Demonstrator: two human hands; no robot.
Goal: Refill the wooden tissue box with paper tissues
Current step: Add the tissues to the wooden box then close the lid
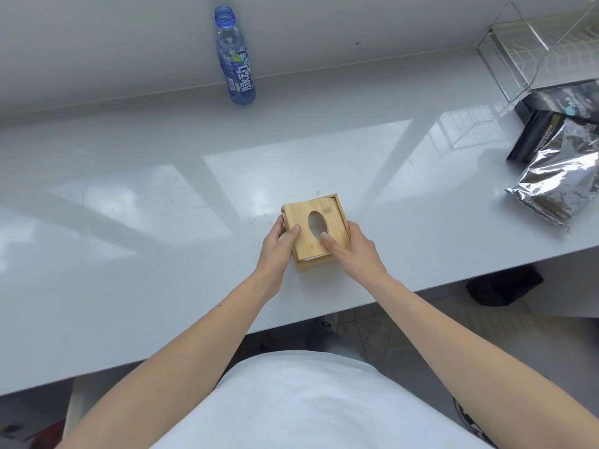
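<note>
One wooden tissue box (316, 234) sits on the white counter (129, 222), near its front edge. Two hands clasp it: the left hand (275, 251) on its left side, the right hand (353, 251) on its right, thumbs pressing the lid. Behind the box stands one uncapped blue bottle (235, 56); two foil bags (557, 163) lie far right of the box.

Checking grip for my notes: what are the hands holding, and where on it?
Both hold the wooden tissue box: left hand on its left side, thumb on the lid; right hand on its right side, thumb at the oval opening.

bright daylight | window-pane glare on countertop (162, 222) | sharp focus | wide-angle bending at edges
</note>
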